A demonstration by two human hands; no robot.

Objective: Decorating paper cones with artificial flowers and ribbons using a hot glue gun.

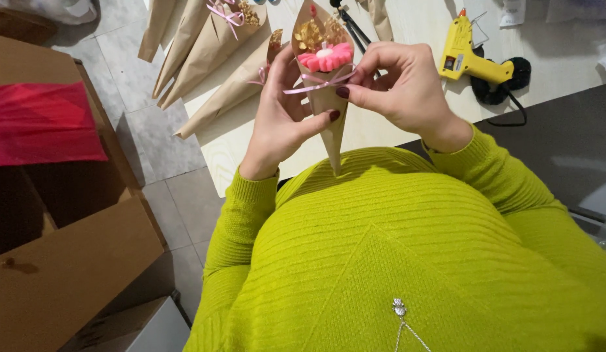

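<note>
Both my hands hold a small brown paper cone (329, 124) with its tip pointing toward me. Inside its mouth sit a pink flower (326, 58) and dried golden sprigs (309, 32). My left hand (280, 117) wraps the cone from the left, thumb pressed on its front. A thin pink ribbon (313, 83) runs across the cone, and my right hand (397, 81) pinches its end between thumb and forefinger on the right side.
Several finished paper cones (205, 52) with ribbons lie on the light wooden board (407, 26). A yellow glue gun (466, 55) with a black cord rests at the right. Open cardboard boxes (68, 261) with red tissue (42, 124) stand on the tiled floor at left.
</note>
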